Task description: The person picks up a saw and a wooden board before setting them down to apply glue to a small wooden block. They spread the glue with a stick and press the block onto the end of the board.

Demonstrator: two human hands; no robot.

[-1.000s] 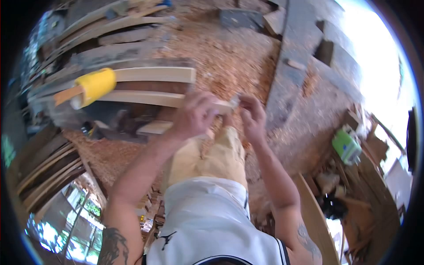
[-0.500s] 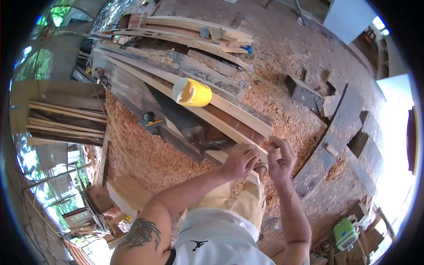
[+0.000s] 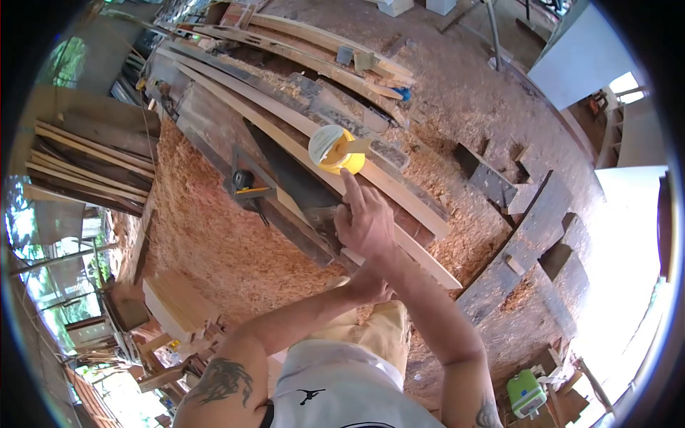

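My right hand [image 3: 367, 220] reaches forward over the boards, index finger stretched out to the lower rim of a yellow tub [image 3: 352, 164] and the other fingers loosely bent. The tub has a white-looking end, and a flat tan piece [image 3: 354, 147] stands out of its mouth. It rests on long pale wooden boards [image 3: 407, 196]. Close to my body, my left hand [image 3: 368, 285] is bent beneath the right forearm, which hides most of its fingers.
Left of the boards lie a black-and-yellow tool [image 3: 246, 187] and a dark square [image 3: 235, 167]. Wood shavings [image 3: 214, 235] cover the ground. Dark timbers [image 3: 524, 235] lie to the right, stacked planks [image 3: 178, 303] lower left, a green box [image 3: 526, 394] lower right.
My hands were together near the boards' near end. The right has moved forward and left to the tub, the left back toward my body. A tan piece now shows in the tub.
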